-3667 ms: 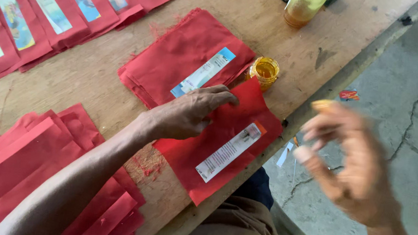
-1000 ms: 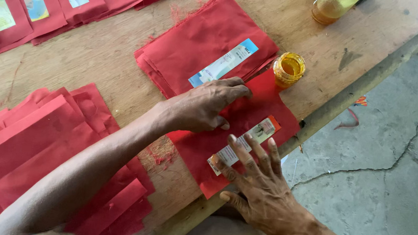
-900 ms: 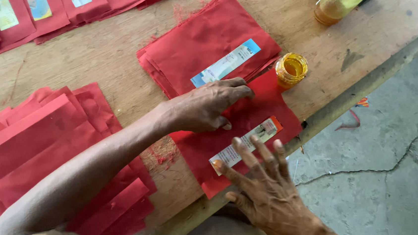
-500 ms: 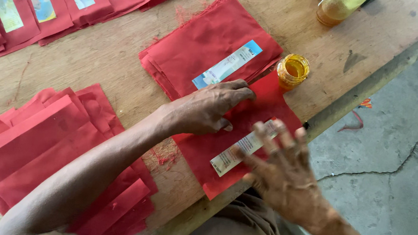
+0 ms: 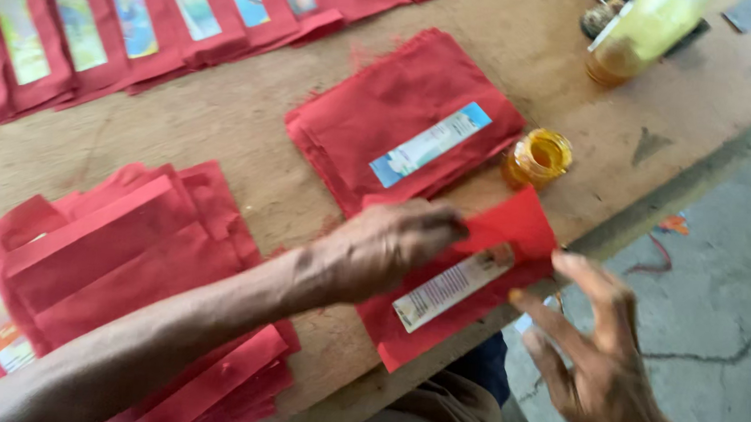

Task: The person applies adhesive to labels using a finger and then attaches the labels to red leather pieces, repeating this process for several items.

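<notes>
Red packet (image 5: 468, 281) lies under flat-pressing left hand (image 5: 381, 249); right hand (image 5: 600, 363) spread beside it.

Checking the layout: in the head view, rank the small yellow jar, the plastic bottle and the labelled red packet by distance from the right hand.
1. Labelled red packet, touching the right hand, at the table edge.
2. Small yellow jar, beyond the packet.
3. Plastic bottle, far top right.
</notes>
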